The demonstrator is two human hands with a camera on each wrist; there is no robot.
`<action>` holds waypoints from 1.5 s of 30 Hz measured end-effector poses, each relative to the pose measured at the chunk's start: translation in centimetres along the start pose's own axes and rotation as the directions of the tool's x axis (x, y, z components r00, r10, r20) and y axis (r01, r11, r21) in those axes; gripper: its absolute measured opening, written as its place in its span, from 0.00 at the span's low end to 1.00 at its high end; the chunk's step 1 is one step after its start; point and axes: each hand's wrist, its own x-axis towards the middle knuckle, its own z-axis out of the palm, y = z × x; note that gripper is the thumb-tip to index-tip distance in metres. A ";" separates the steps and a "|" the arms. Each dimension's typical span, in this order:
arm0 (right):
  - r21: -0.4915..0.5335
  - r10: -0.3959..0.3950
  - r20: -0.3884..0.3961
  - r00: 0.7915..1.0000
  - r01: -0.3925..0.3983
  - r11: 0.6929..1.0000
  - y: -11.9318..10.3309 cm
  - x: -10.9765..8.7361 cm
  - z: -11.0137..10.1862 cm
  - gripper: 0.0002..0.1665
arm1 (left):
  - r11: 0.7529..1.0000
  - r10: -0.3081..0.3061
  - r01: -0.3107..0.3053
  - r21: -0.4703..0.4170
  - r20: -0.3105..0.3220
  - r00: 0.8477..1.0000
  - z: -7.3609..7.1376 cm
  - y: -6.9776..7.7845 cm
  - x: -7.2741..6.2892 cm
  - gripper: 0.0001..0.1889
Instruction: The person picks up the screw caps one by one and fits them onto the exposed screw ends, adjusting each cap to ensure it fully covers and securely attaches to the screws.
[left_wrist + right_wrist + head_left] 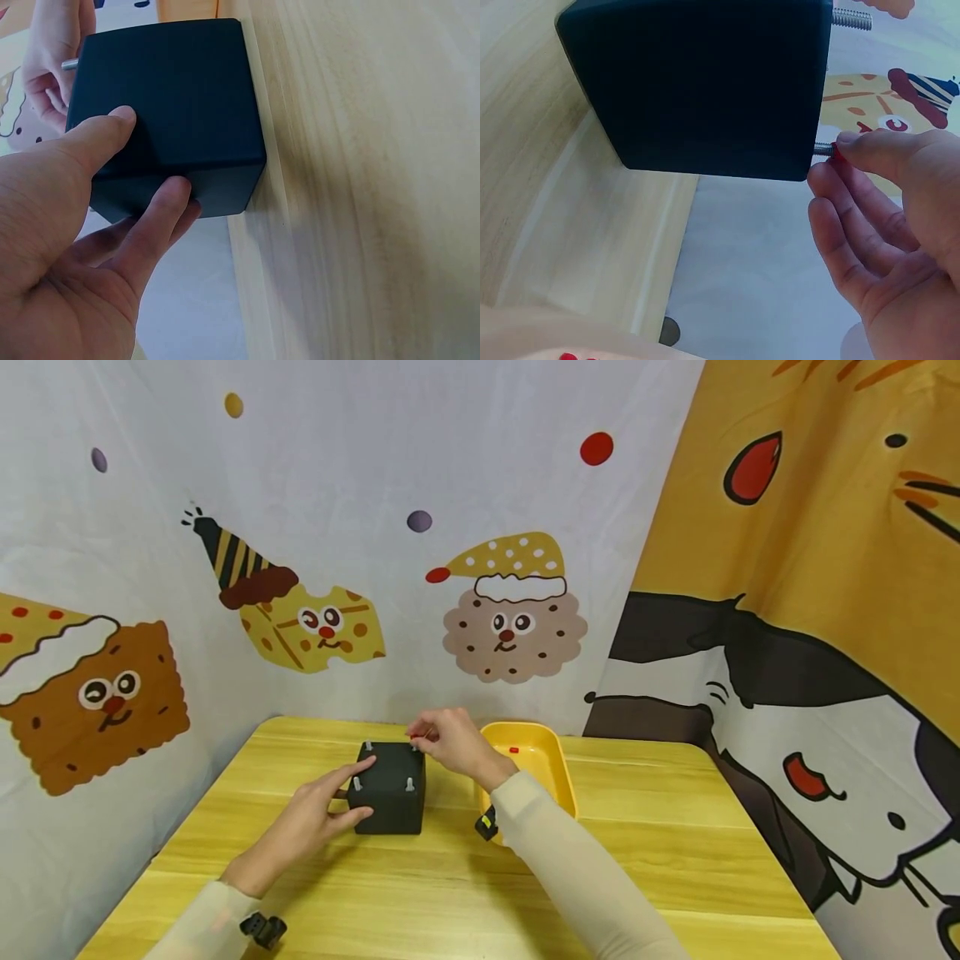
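A black box [387, 793] stands on the wooden table, with several threaded metal bolts [410, 784] sticking up from its top. My left hand [311, 806] grips the box from the left, thumb on the near face and fingers at the top and left side. At the far right corner, my right hand [456, 745] pinches a small red piece [838, 154] at the tip of a bolt [823, 149]. The fingertips hide most of that piece, so its exact kind cannot be told. Another bolt [853, 19] shows bare in the right wrist view.
Right of the box sits a yellow tray [551, 768] with a small red piece [513, 750] in it, partly behind my right forearm. The right wrist view shows red pieces [568, 357] at its bottom edge. A printed cloth [405, 635] hangs behind the table [637, 843].
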 end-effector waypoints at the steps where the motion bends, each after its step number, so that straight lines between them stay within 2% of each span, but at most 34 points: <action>1: 0.001 0.003 0.005 1.000 -0.003 1.000 0.0 0.0 0.0 0.07 | 1.000 0.002 -0.002 0.002 -0.002 1.000 0.0 0.0 0.0 0.42; 8: -0.024 0.001 0.024 1.000 0.000 1.000 0.1 0.1 -0.3 0.06 | 1.000 0.020 -0.020 0.005 -0.028 0.999 -0.3 0.3 0.2 0.41; 20: -0.045 0.027 0.056 0.998 -0.025 0.999 0.1 0.4 -0.5 0.06 | 1.000 0.024 -0.024 -0.003 -0.013 1.000 -0.6 0.5 0.3 0.41; 28: 0.013 0.107 0.073 0.992 -0.108 0.994 -0.1 0.4 -0.8 0.07 | 1.000 0.016 -0.016 -0.012 -0.007 1.000 -0.6 0.6 0.3 0.41; 34: 0.020 0.162 0.076 0.984 -0.163 0.986 0.1 0.3 -0.9 0.07 | 1.000 0.015 -0.015 -0.016 -0.005 1.000 -0.5 0.7 0.2 0.41; 45: -0.008 0.129 0.118 0.985 -0.129 0.992 -0.1 -0.2 -1.3 0.11 | 1.000 0.002 -0.002 -0.021 -0.003 1.000 -0.3 0.6 0.0 0.42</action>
